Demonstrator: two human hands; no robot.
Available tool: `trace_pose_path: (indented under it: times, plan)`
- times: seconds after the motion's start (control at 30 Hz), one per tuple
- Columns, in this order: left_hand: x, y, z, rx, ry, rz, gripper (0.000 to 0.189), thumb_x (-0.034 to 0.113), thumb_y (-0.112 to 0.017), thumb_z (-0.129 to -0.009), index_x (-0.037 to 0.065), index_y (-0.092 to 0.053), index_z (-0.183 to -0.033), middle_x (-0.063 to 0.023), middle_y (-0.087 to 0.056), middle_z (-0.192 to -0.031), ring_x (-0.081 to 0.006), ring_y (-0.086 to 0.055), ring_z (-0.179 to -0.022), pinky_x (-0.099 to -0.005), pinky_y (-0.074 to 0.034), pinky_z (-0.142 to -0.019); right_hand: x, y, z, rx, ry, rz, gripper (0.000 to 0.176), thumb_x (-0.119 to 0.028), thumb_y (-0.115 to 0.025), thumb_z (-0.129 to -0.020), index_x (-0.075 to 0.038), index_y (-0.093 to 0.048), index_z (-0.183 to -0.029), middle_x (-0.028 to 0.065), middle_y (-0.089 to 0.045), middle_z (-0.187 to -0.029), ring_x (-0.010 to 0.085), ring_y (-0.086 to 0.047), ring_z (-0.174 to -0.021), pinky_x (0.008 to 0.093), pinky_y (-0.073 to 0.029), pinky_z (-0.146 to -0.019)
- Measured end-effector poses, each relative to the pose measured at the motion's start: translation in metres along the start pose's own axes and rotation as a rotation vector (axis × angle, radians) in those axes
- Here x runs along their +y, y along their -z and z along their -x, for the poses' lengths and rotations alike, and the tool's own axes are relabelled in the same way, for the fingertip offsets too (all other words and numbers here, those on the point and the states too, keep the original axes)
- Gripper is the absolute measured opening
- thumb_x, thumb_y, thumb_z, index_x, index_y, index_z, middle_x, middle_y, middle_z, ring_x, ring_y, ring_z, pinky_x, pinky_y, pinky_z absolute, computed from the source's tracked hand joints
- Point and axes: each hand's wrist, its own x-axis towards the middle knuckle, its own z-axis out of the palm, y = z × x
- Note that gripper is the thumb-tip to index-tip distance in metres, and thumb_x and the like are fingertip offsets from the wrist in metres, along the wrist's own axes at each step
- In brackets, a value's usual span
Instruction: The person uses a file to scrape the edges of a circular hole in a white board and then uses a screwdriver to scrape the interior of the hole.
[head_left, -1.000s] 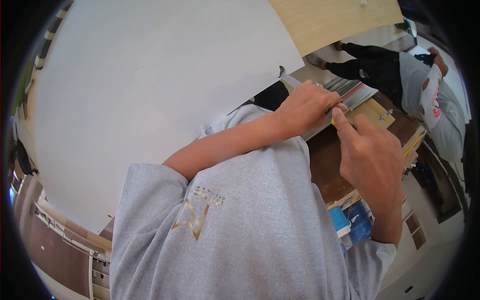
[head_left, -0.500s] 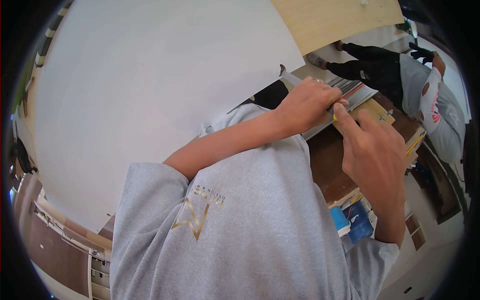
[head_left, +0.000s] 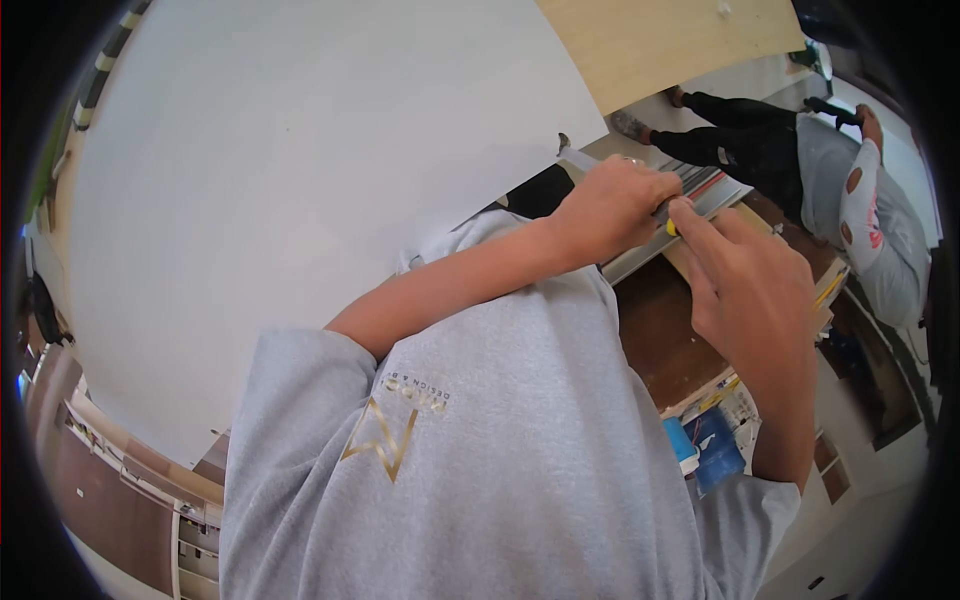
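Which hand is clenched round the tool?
The left hand, fisted on the yellow-tipped tool; the right hand only touches it with an extended forefinger.

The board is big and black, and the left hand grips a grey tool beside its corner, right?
Not black: the head view shows the board is big and white. The left hand does grip a grey tool beside its corner.

Another person (head_left: 850, 190), grey top and black trousers, upper right. Plywood panel (head_left: 670, 40) above. Blue container (head_left: 715, 450) lower right.
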Motion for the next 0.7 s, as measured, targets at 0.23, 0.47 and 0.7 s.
trace_pose_path:
  times: [0.23,0.47,0.7]
  plan:
    - [0.008,-0.001,0.006,0.070,0.003,-0.015,0.011,0.017,-0.078,-0.098,0.008,-0.073,-0.100,-0.0120,-0.075,-0.089,-0.0337,-0.071,-0.090,-0.0453,-0.050,-0.089,-0.005,0.002,0.003,0.016,0.041,0.081,0.049,-0.005,-0.073,-0.086,-0.010,-0.078,-0.135,0.0087,-0.073,-0.093,0.0303,-0.073,-0.075,0.0421,-0.057,-0.068]
    - [-0.004,-0.007,0.002,-0.022,0.065,0.027,0.015,0.009,-0.080,-0.092,0.008,-0.075,-0.106,-0.0129,-0.076,-0.090,-0.0366,-0.071,-0.090,-0.0464,-0.053,-0.084,0.018,-0.009,-0.006,-0.045,0.025,-0.189,0.043,-0.006,-0.075,-0.087,-0.008,-0.078,-0.129,0.0105,-0.073,-0.089,0.0310,-0.073,-0.075,0.0430,-0.057,-0.069]
    - [0.009,0.000,-0.001,0.145,-0.067,0.088,0.013,0.016,-0.082,-0.091,0.006,-0.080,-0.098,-0.0143,-0.075,-0.082,-0.0396,-0.069,-0.078,-0.0484,-0.054,-0.077,-0.001,0.007,0.001,0.009,0.068,0.060,0.042,-0.008,-0.076,-0.090,-0.008,-0.078,-0.132,0.0123,-0.072,-0.092,0.0320,-0.073,-0.078,0.0448,-0.057,-0.070]
